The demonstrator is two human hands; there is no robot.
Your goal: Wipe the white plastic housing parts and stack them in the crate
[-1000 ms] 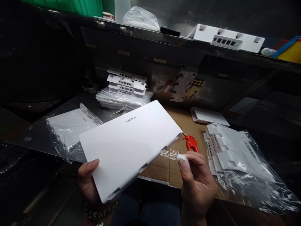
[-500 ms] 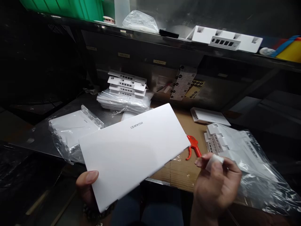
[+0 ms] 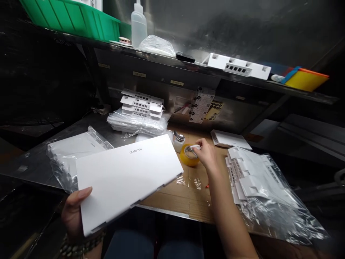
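My left hand (image 3: 75, 210) grips the lower left corner of a white plastic cover (image 3: 126, 183) marked HUAWEI. The cover is tilted above the front of the workbench. In my right hand (image 3: 206, 154), a small white wipe (image 3: 195, 147) is pinched between the fingers. That hand is over a roll of yellow tape (image 3: 185, 160); whether it touches the roll I cannot tell. Close by stands a small pump bottle with a metal top (image 3: 179, 141). My right forearm hides most of the red air gun.
Bagged white covers lie at left (image 3: 78, 147) and right (image 3: 264, 180). Behind, several covers are stacked (image 3: 142, 104) on plastic bags (image 3: 137, 122). A white box-like part (image 3: 231, 139) rests at the back right. The shelf above holds a green bin (image 3: 72, 21), a squeeze bottle (image 3: 138, 27) and another cover (image 3: 238, 66).
My right hand has reached forward and left with the wipe, to the tape roll. The cover in my left hand has shifted left and slightly down. The view has also shifted.
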